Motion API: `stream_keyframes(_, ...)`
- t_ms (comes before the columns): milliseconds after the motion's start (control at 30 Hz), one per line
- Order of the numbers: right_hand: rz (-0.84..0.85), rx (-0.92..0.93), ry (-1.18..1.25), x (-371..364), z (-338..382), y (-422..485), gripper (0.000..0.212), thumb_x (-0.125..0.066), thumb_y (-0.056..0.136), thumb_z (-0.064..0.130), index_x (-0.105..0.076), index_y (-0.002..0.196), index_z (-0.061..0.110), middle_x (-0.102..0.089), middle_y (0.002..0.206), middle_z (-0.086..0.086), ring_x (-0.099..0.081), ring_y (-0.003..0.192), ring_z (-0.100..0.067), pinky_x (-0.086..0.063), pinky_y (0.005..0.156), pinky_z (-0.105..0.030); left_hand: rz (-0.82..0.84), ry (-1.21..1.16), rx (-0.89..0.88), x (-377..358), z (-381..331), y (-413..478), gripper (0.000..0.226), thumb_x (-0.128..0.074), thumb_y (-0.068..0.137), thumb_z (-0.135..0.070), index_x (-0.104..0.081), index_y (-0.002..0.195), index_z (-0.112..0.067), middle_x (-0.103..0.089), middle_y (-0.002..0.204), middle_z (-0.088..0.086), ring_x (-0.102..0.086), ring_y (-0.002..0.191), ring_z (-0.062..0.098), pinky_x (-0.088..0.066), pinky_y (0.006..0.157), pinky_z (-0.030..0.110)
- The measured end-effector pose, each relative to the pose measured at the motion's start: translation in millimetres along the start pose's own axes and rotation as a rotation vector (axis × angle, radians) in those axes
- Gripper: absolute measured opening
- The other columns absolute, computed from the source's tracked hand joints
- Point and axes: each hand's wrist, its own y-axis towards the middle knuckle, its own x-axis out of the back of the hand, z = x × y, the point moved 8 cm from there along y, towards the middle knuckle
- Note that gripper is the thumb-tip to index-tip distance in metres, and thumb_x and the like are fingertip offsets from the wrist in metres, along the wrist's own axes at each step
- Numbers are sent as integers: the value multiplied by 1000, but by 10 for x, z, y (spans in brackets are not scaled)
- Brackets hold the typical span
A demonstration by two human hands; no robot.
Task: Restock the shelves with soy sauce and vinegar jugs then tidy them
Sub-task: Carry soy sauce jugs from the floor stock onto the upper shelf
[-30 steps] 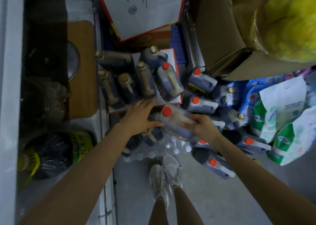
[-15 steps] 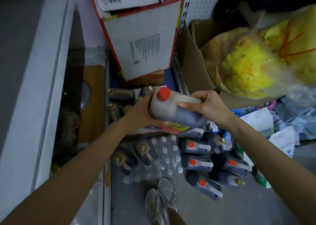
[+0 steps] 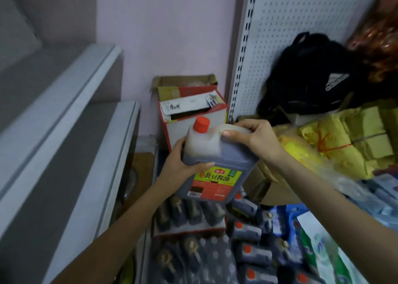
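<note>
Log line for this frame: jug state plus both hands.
soy sauce jug: held up, tilted, red cap on | left hand: grips its body | right hand: grips its handle | other jugs: stacked below

The floor [image 3: 147,253] is nearly hidden under stock. Dark red-capped jugs [image 3: 247,233] crowd together in a loose heap, touching one another. Just left of them a red-edged cardboard tray [image 3: 187,233] holds a row of tan-capped jugs [image 3: 189,210]. Nearer sits a wrapped pack of clear bottles [image 3: 217,260], with two loose dark jugs [image 3: 168,260] beside it. White-and-green bags [image 3: 318,255] lie to the right; an open carton [image 3: 189,130] stands against the wall.
</note>
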Motion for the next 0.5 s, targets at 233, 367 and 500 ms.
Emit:
stream_keyframes(233, -71, 163, 28, -40, 1166, 30, 32, -81, 65, 38, -72, 72, 8, -68, 64, 0, -60, 58, -7, -45, 56, -26, -141, -137, -121, 375, -1029, -313, 80, -84, 55, -38, -52, 125, -17, -72, 104, 6, -71, 90, 25, -57, 71, 33)
stream_keyframes(367, -39, 240, 25, -132, 1810, -24, 50, -79, 53, 54, -71, 73, 9, -70, 68, -5, -62, 60, -10, -48, 60, -32, -211, -116, -194, 608, -1593, -581, 74, -82, 58, -36, -53, 123, -17, -72, 103, 6, -71, 88, 23, -56, 67, 29)
stream_keyframes(500, -17, 391, -53, -226, 2477, -115, 37, -78, 69, 43, -70, 73, 7, -61, 61, 0, -53, 54, -5, -41, 54, -25, -270, -82, -272, 838, -2102, -865, 73, -85, 57, -41, -54, 118, -16, -72, 100, 8, -72, 84, 22, -57, 66, 28)
